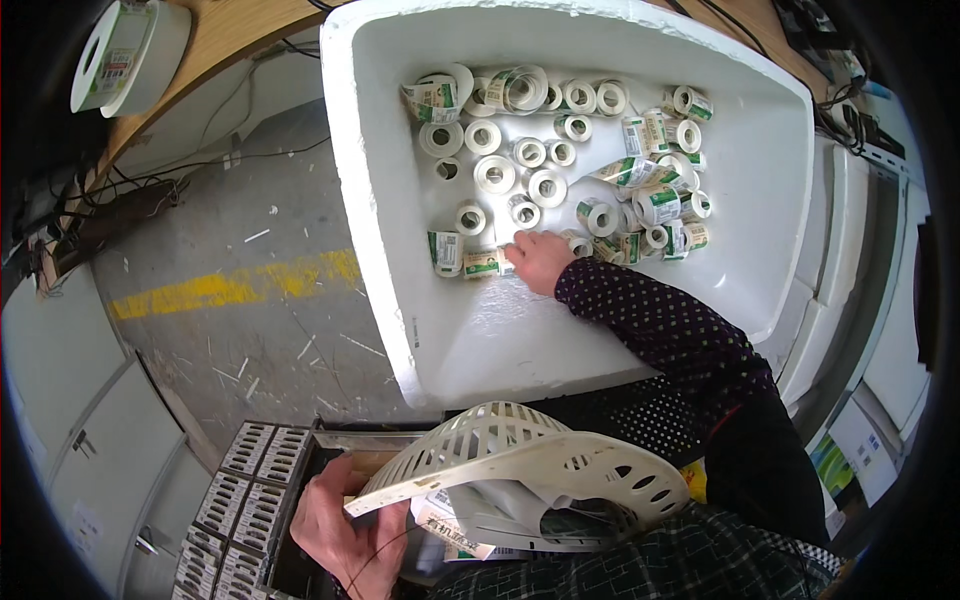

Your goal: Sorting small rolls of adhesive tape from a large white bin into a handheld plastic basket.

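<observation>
My left hand grips the rim of a slatted off-white plastic basket, which is tipped on its side against my body. Inside the basket lie crumpled labels and paper backing. In front stands a large white foam box with many small label rolls on its bottom. My right hand reaches down into the box near its close wall. Its curled fingers touch a label roll; the fingertips are hidden, so a hold is unclear. Another label roll stands left of it, and loose-ended rolls cluster to the right.
A large label roll sits on a wooden table at upper left, with cables below. Stacked printed cartons stand beside my left hand. Paper scraps and a yellow stripe mark the grey floor. White foam boxes stand at right.
</observation>
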Motion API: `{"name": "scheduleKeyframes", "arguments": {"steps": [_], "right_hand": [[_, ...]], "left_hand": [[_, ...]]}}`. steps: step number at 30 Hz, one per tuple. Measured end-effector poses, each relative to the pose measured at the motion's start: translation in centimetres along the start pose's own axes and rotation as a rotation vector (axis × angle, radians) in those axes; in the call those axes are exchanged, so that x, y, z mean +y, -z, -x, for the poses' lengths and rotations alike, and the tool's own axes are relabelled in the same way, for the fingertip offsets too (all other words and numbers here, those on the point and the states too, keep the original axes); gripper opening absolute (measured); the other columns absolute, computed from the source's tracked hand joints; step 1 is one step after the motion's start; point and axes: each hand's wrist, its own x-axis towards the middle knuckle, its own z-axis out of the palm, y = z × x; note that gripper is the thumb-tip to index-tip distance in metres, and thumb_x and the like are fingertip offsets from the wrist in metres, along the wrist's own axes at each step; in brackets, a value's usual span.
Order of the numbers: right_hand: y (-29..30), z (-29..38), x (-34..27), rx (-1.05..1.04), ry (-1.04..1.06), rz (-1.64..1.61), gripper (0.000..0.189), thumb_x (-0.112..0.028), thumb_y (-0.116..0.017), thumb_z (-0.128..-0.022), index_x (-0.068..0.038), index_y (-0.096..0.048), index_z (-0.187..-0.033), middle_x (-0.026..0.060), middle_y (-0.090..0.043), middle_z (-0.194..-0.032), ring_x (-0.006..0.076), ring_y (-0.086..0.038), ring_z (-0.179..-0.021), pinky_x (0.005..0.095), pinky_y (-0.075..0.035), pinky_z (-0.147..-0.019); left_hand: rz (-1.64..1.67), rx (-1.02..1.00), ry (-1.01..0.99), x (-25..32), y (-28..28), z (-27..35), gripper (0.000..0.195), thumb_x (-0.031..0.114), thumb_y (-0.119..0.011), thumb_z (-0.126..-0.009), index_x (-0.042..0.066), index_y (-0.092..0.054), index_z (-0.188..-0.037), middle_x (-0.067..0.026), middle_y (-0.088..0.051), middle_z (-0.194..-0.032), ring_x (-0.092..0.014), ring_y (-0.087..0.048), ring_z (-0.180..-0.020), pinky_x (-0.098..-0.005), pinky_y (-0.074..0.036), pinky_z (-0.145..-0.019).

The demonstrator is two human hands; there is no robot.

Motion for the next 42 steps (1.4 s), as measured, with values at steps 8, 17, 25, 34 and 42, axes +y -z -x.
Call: {"name": "scheduleKeyframes", "arguments": {"steps": [8,17,25,34,42], "right_hand": [[-1.1,-4.9,-4.3,-0.204,-0.077,-0.184,0.031,-0.008,-0.059,-0.072,-0.001,-0.052,-0.101,0.0155,-0.056,-0.096,0.0307,-0.061,-0.083,0.0414,-0.051,-0.068],[0.0,-6.4,-0.6,-0.379,-0.019,-0.558,0.051,-0.019,-0.067,-0.062,-0.013,-0.054,-0.111,0.0145,-0.06,-0.092,0.0299,-0.06,-0.087,0.0388,-0.049,-0.077],[-0.7,-5.4,1.2,-0.496,-0.035,-0.541,0.043,-0.018,-0.067,-0.065,-0.014,-0.048,-0.104,0.0091,-0.06,-0.089,0.027,-0.06,-0.084,0.0369,-0.047,-0.073],[-1.3,-4.5,-0.5,-0.362,0.045,-0.612,0.049,-0.014,-0.059,-0.072,-0.017,-0.048,-0.12,0.0135,-0.063,-0.095,0.0305,-0.061,-0.087,0.0386,-0.047,-0.079],[-0.8,-4.7,-0.6,-0.403,-0.453,-1.028,0.031,-0.009,-0.044,-0.082,-0.009,-0.055,-0.111,0.0115,-0.064,-0.075,0.0185,-0.06,-0.054,0.0314,-0.048,-0.046]], "left_hand": [[0.014,-0.01,0.017,0.0,0.0,0.2,0.034,0.018,-0.069,-0.078,-0.002,-0.057,-0.103,-0.0126,-0.061,-0.074,-0.021,-0.059,-0.061,-0.0298,-0.048,-0.057],[0.021,-0.005,-0.003,0.0,0.1,0.1,0.034,0.019,-0.069,-0.079,-0.002,-0.057,-0.103,-0.0128,-0.06,-0.073,-0.021,-0.059,-0.06,-0.0294,-0.047,-0.056],[-0.011,0.004,0.011,0.2,-0.1,0.0,0.034,0.018,-0.07,-0.077,-0.001,-0.057,-0.103,-0.0124,-0.06,-0.073,-0.021,-0.059,-0.06,-0.0295,-0.047,-0.055],[-0.007,0.009,0.028,0.1,-0.2,0.2,0.034,0.017,-0.07,-0.077,-0.001,-0.057,-0.104,-0.0113,-0.06,-0.072,-0.02,-0.058,-0.06,-0.0296,-0.046,-0.056],[0.012,0.017,0.0,-0.3,-0.2,0.3,0.037,0.023,-0.068,-0.079,-0.002,-0.057,-0.103,-0.0113,-0.06,-0.072,-0.021,-0.059,-0.061,-0.03,-0.047,-0.056]]}}
